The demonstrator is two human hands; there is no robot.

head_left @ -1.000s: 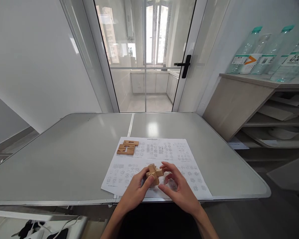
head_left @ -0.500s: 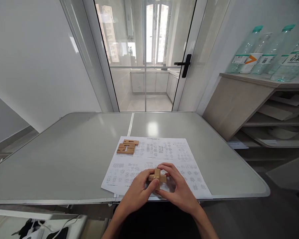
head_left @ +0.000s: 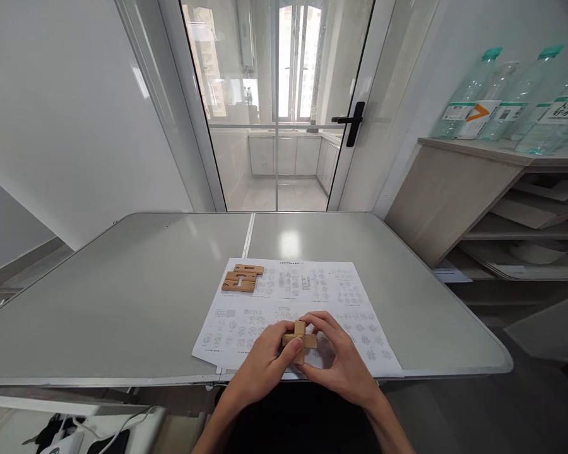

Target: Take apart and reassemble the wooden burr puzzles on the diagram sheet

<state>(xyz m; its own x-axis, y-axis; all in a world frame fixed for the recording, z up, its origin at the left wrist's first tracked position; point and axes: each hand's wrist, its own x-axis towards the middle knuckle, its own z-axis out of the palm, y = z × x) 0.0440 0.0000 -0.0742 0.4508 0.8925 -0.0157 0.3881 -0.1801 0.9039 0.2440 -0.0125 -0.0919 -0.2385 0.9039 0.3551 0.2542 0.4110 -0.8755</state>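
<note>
A cross-shaped cluster of light wooden pieces (head_left: 309, 341) is between my two hands, over the near part of a printed sheet (head_left: 329, 290). My left hand (head_left: 265, 359) grips its left side, thumb laid across the middle. Fingers of my right hand (head_left: 343, 359) touch the top and bottom ends of the cluster, with the palm curved around the right side. Flat wooden pieces with cut-out slots (head_left: 242, 278) lie side by side on the sheet's upper left corner.
The sheet lies on a grey table (head_left: 123, 296) with a metal edge. Beyond stands a glass door with a black handle (head_left: 355, 124). Plastic bottles (head_left: 502, 101) top a shelf (head_left: 459, 195) at right. Cables and a dark item (head_left: 111, 443) are at lower left.
Both hands keep their hold on the wooden cluster, which is turned very slightly. The flat pieces and the sheet have not moved.
</note>
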